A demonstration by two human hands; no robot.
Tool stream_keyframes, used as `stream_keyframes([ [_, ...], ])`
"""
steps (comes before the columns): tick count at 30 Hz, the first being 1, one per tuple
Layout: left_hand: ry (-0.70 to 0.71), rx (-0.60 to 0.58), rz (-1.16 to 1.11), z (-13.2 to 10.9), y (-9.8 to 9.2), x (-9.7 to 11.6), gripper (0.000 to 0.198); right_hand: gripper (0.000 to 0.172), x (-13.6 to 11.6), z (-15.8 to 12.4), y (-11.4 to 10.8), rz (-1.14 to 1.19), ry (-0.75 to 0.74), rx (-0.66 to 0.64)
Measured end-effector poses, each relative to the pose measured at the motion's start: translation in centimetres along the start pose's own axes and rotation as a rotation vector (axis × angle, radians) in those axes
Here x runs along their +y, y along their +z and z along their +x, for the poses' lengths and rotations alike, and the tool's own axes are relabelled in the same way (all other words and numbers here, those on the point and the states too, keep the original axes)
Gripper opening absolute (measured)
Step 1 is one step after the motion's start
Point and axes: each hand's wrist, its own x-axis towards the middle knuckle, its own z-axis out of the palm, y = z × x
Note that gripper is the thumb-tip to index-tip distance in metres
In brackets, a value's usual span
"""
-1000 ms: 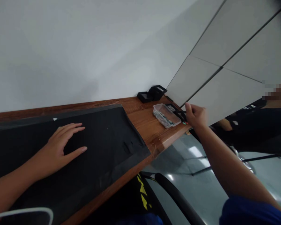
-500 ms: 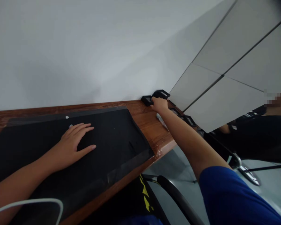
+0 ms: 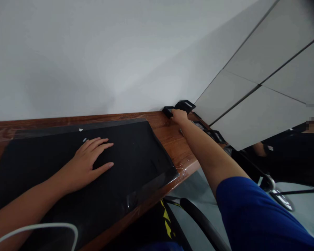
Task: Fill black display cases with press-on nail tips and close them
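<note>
My left hand (image 3: 87,164) rests palm down on a black mat (image 3: 136,157), with its fingers spread and nothing in them. Just beyond its fingertips lie a small pale piece (image 3: 84,140) and a white scrap (image 3: 80,130). At the far right end of the table, my right hand (image 3: 179,116) reaches to a small black open-topped box (image 3: 167,111) by the wall. Its fingers are curled down at the box's edge; whatever is between them is hidden. A second black box (image 3: 185,105) stands right behind that hand.
More black trays (image 3: 216,136) line the table's right end beside white panels (image 3: 235,115). A white cable (image 3: 52,225) crosses the lower left. A chair armrest (image 3: 199,216) is below the table edge. Another person (image 3: 290,150) in dark clothing is at the right.
The view has shifted a little, so the table and mat appear farther right. My right hand has come slightly closer to the left box. My left hand stays flat on the mat.
</note>
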Motion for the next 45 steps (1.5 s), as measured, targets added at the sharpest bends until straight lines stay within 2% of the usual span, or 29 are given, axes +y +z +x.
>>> stream_keyframes([
  [5,-0.014,-0.022,-0.005,0.1,-0.2,0.1,0.09,0.041,0.5,-0.1,-0.8,0.064,-0.046,-0.02],
  [10,-0.015,-0.013,0.004,0.1,-0.2,0.2,0.091,0.031,0.7,-1.8,-3.5,0.288,-0.126,0.035],
  [13,-0.007,-0.006,0.002,0.2,-0.2,0.2,0.091,0.027,0.0,-5.4,-4.9,0.524,-0.235,0.079],
  [17,-0.032,-0.01,-0.021,0.2,-0.3,0.4,0.101,0.045,-2.4,-12.3,-5.7,0.913,-0.487,0.055],
  [19,-0.012,0.025,-0.018,0.2,-0.3,0.7,0.107,0.05,-4.5,-15.3,-5.8,1.388,-0.707,-0.1],
  [20,0.008,0.052,-0.014,0.2,-0.3,1.0,0.11,0.053,-5.7,-16.5,-5.7,1.57,-0.768,-0.188],
  [22,0.05,0.106,-0.022,0.2,-0.5,1.8,0.118,0.059,-8.3,-18.1,-5.5,1.793,-0.823,-0.36],
  [24,0.061,0.167,-0.062,0.2,-0.8,2.7,0.124,0.064,-11.0,-18.6,-5.1,1.888,-0.843,-0.522],
  [26,0.064,0.203,-0.127,0.2,-1.4,3.5,0.119,0.066,-13.3,-18.4,-4.8,1.948,-0.854,-0.625],
  [27,0.074,0.209,-0.16,0.2,-1.7,3.8,0.109,0.066,-14.2,-18.1,-4.7,1.975,-0.858,-0.646],
  [30,0.101,0.274,-0.243,0.1,-2.6,4.4,0.084,0.061,-16.2,-17.5,-4.7,2.012,-0.913,-0.62],
  [32,0.084,0.309,-0.29,0.0,-2.9,4.6,0.084,0.054,-16.9,-17.3,-4.8,1.984,-1.011,-0.553],
  [35,0.018,0.252,-0.331,-0.1,-2.6,4.9,0.092,0.043,-17.3,-17.6,-4.8,1.884,-1.201,-0.431],
  [37,0.015,0.24,-0.339,-0.2,-2.1,4.9,0.09,0.041,-17.2,-18.0,-4.5,1.785,-1.293,-0.401],
  [39,0.049,0.287,-0.347,-0.3,-1.5,4.7,0.088,0.041,-16.9,-18.3,-4.1,1.703,-1.342,-0.404],
  [40,0.068,0.315,-0.354,-0.4,-1.3,4.5,0.093,0.04,-16.8,-18.4,-3.8,1.678,-1.367,-0.403],
  [42,0.085,0.369,-0.353,-0.5,-0.9,4.0,0.118,0.034,-16.6,-18.4,-3.2,1.652,-1.432,-0.372],
  [44,0.094,0.419,-0.318,-0.7,-0.7,3.5,0.142,0.026,-16.6,-18.3,-2.5,1.628,-1.491,-0.306],
  [45,0.092,0.441,-0.288,-0.7,-0.6,3.3,0.147,0.023,-16.7,-18.3,-2.1,1.6,-1.502,-0.268],
])
